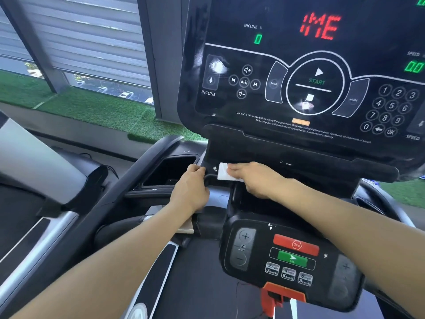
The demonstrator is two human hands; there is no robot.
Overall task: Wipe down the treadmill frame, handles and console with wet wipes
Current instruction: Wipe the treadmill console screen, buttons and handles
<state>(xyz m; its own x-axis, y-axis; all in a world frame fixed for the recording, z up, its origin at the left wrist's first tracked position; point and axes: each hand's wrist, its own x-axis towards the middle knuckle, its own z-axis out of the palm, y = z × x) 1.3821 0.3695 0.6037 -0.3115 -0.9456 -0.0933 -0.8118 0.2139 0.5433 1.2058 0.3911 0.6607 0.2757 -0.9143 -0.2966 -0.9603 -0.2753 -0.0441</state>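
Observation:
The black treadmill console (305,72) fills the upper right, lit with red and green digits. Below it runs a black ledge (299,155). My right hand (255,180) presses a folded white wet wipe (222,172) flat against the left end of that ledge. My left hand (190,189) grips the ledge's left edge beside the wipe, fingers curled over it. A lower control panel (292,256) with a red stop button and a green go button sits under my right forearm. The left handle (128,178) curves away from the console.
A storage pocket (170,171) opens left of my left hand. An orange safety clip (276,295) hangs below the lower panel. A neighbouring machine (41,166) stands at the left. Green artificial turf (92,107) and a window lie beyond.

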